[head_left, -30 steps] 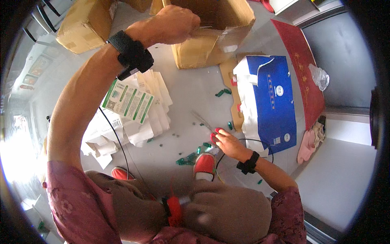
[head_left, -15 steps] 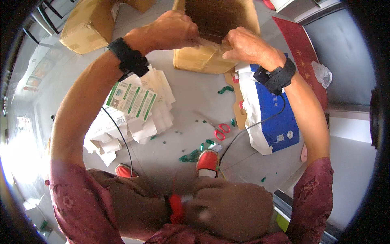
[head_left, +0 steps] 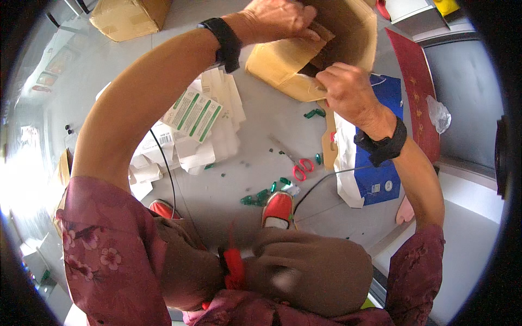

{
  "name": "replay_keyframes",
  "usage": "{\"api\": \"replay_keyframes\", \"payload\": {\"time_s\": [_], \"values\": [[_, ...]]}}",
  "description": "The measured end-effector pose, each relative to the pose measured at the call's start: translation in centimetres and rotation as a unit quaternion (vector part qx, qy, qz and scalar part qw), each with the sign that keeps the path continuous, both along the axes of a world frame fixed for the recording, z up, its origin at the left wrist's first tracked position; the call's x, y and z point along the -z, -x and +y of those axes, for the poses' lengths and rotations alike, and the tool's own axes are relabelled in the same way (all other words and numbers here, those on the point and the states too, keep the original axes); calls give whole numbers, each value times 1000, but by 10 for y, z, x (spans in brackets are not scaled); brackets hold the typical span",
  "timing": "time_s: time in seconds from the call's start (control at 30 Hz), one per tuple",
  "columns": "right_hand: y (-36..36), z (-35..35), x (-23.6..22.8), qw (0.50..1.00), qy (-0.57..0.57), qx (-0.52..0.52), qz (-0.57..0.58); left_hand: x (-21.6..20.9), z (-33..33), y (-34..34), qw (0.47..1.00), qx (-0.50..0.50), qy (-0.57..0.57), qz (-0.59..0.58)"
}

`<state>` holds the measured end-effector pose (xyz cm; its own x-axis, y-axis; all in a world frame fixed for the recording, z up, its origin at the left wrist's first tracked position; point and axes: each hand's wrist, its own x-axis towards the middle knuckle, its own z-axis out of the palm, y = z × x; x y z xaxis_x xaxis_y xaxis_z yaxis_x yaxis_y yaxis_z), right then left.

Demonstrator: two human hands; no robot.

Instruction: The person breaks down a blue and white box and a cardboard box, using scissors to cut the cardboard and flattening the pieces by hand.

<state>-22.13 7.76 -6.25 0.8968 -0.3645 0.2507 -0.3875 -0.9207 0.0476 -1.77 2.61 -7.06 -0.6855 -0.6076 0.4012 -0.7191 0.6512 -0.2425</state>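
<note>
A brown cardboard box (head_left: 274,65) stands at the far middle, its inside partly showing. The wall nearest me is split by a tear running down from its top edge. My left hand (head_left: 280,20), fingers curled, grips the cardboard to the left of the tear, which leans away. On the right side of the split, my right hand (head_left: 350,89) pinches the wall's edge. A dark gap shows between the two torn parts. Both wrists wear black straps.
Flattened white cartons (head_left: 209,149) lie on the left, a blue and white flattened carton (head_left: 383,168) on the right. Between them are red-handled scissors (head_left: 303,169) and scattered green pieces (head_left: 255,199). Another brown box (head_left: 130,19) stands far left; a red mat (head_left: 416,92) lies right.
My hands have pulled apart, the left away and to the right, the right slightly nearer and to the right. The wall between them has torn open and the box has turned slightly.
</note>
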Motion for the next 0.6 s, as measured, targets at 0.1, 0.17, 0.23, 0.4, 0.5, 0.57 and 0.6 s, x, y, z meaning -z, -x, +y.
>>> {"api": "replay_keyframes", "payload": {"time_s": [0.1, 0.17, 0.23, 0.4, 0.5, 0.57, 0.6], "values": [[8, -13, -6, 999, -11, 41, -18, 0, 27, 20, 948, 109, 250, 164], [2, -18, -8, 997, -32, 64, 19, 19, 37, 23, 957, 159, 218, 109], [-8, -13, -4, 997, -46, 60, 10, 31, 42, 13, 976, 127, 145, 100], [-4, -1, -6, 995, -72, 66, 25, 46, 27, 14, 974, 176, 111, 83], [-9, 9, -2, 995, -71, 69, 20, 46, 27, 17, 977, 147, 156, 21], [-10, 11, -2, 997, -55, 43, 30, 52, 23, 16, 997, 63, 4, -34], [-10, 12, -1, 998, -47, 29, 34, 54, 20, 16, 998, 61, 4, -35]]}}
